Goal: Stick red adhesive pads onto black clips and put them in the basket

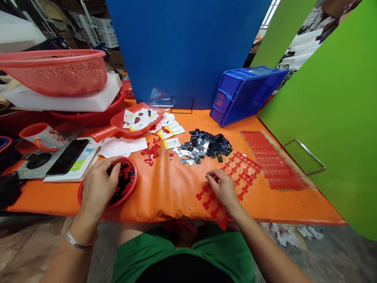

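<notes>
My left hand (pixel 101 182) reaches over a red bowl (pixel 135 181) at the table's left front, its thumb and index finger curled close together at the rim. Any small thing between them is hidden. Inside the bowl lie black flat pieces with red T-shaped marks (pixel 126 177). My right hand (pixel 223 188) hovers at the left part of a sheet of red T-shaped stickers (pixel 243 173), thumb and fingertips pinched. What the pinch holds, if anything, cannot be made out. Beyond this hand lies a pile of black and silver metal pieces (pixel 206 145).
Red scraps (pixel 151 152) lie mid-table. Behind them a red dustpan (pixel 116 127) holds white cards. A phone (pixel 68 157) and a mug (pixel 44 135) stand left, below a red basket (pixel 55 74). A blue bin (pixel 247 94) leans behind; another red sheet (pixel 271 159) lies right.
</notes>
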